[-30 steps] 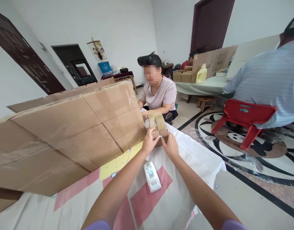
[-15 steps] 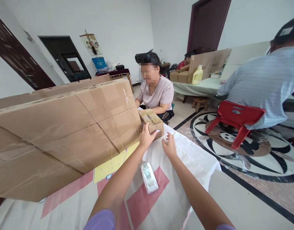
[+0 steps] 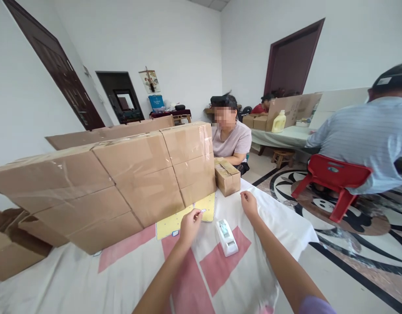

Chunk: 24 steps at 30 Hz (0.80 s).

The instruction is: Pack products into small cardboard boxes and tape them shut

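Observation:
A small taped cardboard box (image 3: 227, 175) stands on the white-and-pink cloth (image 3: 128, 279), against the end of a long row of stacked cardboard boxes (image 3: 122, 183). My left hand (image 3: 190, 225) hovers over a yellow sheet (image 3: 174, 222) with its fingers curled and thumb and forefinger pinched together; what they hold, if anything, is too small to name. My right hand (image 3: 249, 204) rests loosely on the cloth with its fingers apart and holds nothing. A white handheld device (image 3: 226, 237) lies between my hands.
A person in a pale shirt (image 3: 230, 139) sits across the table behind the small box. To the right, another person (image 3: 364, 135) sits on a red chair (image 3: 333, 181). A far table (image 3: 286, 135) carries boxes and a yellow jug (image 3: 279, 122). Loose cardboard (image 3: 11, 244) lies at left.
Both hands have let go of the small box, which now stands beside the stacked boxes. My hands have drawn back toward me, the left one over the yellow sheet.

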{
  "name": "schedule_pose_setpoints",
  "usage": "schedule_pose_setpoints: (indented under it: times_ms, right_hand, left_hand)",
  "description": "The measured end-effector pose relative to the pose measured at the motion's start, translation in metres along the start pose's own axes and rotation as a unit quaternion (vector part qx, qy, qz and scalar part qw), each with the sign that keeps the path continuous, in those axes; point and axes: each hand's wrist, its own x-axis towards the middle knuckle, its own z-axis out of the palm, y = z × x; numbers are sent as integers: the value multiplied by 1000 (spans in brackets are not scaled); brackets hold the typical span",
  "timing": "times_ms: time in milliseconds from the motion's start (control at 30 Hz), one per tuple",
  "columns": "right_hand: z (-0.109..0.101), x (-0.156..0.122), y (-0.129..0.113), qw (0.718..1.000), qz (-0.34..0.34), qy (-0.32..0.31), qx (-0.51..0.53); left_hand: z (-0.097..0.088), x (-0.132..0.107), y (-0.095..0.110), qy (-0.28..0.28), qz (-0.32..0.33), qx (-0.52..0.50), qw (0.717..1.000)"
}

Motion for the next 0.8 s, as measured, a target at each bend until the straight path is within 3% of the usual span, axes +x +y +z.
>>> schedule_pose_setpoints:
  times_ms: [100,233,333,400,467,533,633,700,800]
  right_hand:
    - [-3,-2,-3,1000,10,5,-8]
    - [-5,-2,-6,1000,22,11,-15]
    - [-5,0,-7,999,28,14,-14]
    - [-6,1,-6,999,30,14,-11]
    - [-7,2,-6,999,31,13,-7]
    - [-8,3,-8,999,31,11,-3]
    - [-11,0,-17,1000,31,3,-2]
    - [-17,-4,-26,999,25,-19,0]
    - [-28,-7,-42,998,6,-68,8]
  left_hand:
    - [27,34,24,-49,10,-15,999]
    - [76,82,55,-107,-4,-34,994]
    - [108,105,74,-130,-29,-45,990]
    - [118,110,81,-126,-39,-45,990]
    - [114,106,80,-112,-35,-41,992]
    - [96,93,68,-97,-28,-37,994]
    - [38,57,32,-70,-31,-21,997]
    - [-19,24,1,-29,-44,3,999]
    - [-120,-36,-47,70,-83,48,993]
